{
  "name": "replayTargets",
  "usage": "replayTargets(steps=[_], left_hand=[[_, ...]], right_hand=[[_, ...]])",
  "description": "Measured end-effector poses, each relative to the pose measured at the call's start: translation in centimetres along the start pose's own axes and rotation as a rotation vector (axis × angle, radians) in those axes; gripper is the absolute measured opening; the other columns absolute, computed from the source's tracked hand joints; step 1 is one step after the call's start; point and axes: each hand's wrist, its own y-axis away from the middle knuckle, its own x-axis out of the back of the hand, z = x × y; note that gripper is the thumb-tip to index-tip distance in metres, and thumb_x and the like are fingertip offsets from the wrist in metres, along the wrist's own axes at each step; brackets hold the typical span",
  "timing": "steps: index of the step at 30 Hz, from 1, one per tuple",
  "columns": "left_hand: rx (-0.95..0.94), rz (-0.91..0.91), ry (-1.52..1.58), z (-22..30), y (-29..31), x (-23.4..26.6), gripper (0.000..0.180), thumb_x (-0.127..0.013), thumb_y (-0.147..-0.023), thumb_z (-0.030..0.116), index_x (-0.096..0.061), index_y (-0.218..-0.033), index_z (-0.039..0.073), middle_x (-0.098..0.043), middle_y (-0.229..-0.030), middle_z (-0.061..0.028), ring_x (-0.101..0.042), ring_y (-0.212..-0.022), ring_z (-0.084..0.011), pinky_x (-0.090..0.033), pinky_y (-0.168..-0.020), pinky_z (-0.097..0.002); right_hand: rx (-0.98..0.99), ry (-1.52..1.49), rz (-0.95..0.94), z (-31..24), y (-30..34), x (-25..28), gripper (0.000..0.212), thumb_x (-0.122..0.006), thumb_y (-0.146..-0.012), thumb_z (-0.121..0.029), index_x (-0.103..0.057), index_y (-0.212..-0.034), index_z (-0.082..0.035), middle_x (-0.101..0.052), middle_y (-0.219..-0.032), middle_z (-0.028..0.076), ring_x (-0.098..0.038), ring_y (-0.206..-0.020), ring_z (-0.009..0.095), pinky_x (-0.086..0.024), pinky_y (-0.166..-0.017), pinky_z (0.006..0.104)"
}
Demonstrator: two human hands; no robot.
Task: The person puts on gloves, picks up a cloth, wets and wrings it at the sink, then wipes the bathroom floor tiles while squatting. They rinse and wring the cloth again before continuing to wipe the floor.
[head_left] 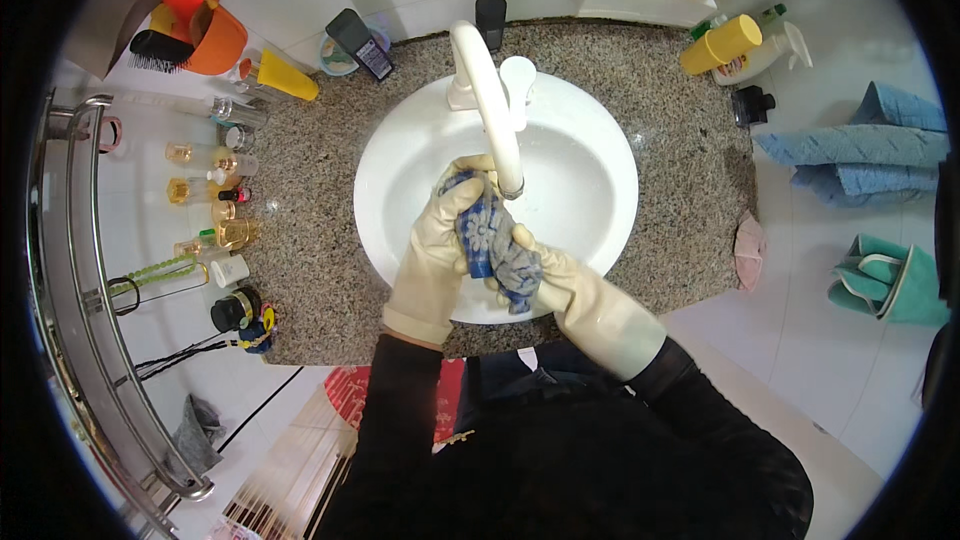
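Cream rubber gloves cover both of my hands above the white oval sink [585, 155]. My left hand [432, 240] is closed round the upper part of a crumpled blue and grey cloth [480, 230] with a pale flower pattern. Its lower, greyer end is gripped by my right hand [555, 280], thumb on top. The cloth hangs over the near half of the basin, just below and left of the white faucet's spout [508, 175]. Whether water runs from the spout, I cannot tell. Some of my fingers are hidden behind the cloth.
Speckled stone countertop [685, 170] surrounds the sink. Several small bottles [235, 230] line its left side, near a metal rack [110, 320]. A spray bottle [770, 55] and a yellow cylinder [722, 43] stand back right. Blue towels [860, 150] and a green cloth [880, 275] hang at right.
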Motion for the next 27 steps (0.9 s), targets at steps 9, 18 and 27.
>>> replayTargets(steps=[9,18,27], left_hand=[[0.043,0.304,-0.835,-0.7,-3.0,6.2,0.018,-0.069,-0.092,-0.002,-0.064,-0.109,-0.001,-0.074,-0.097,-0.0119,-0.072,-0.086,-0.0197,-0.061,-0.08,-0.0325],[0.065,0.327,-0.784,-0.2,1.5,2.9,0.042,-0.075,-0.089,-0.007,-0.062,-0.128,0.002,-0.073,-0.117,-0.008,-0.071,-0.107,-0.0182,-0.056,-0.1,-0.0324],[-0.683,-0.446,-1.73,0.0,5.2,-5.2,0.034,-0.08,-0.093,-0.002,-0.061,-0.121,0.003,-0.068,-0.133,-0.0203,-0.07,-0.118,-0.0239,-0.057,-0.098,-0.0341]], right_hand=[[0.019,0.536,0.224,-3.7,-1.5,-2.9,0.044,-0.073,-0.104,-0.036,-0.062,-0.135,-0.007,-0.073,-0.112,0.009,-0.071,-0.088,0.017,-0.06,-0.073,0.0323],[-0.094,0.752,0.208,-3.9,-4.2,4.0,0.051,-0.087,-0.094,-0.032,-0.065,-0.132,-0.006,-0.073,-0.11,0.003,-0.07,-0.099,0.012,-0.056,-0.087,0.0271],[0.253,-0.445,0.133,3.2,-3.4,2.9,0.063,-0.063,-0.108,-0.054,-0.055,-0.155,-0.012,-0.066,-0.138,0.006,-0.065,-0.126,0.021,-0.056,-0.111,0.0419]])
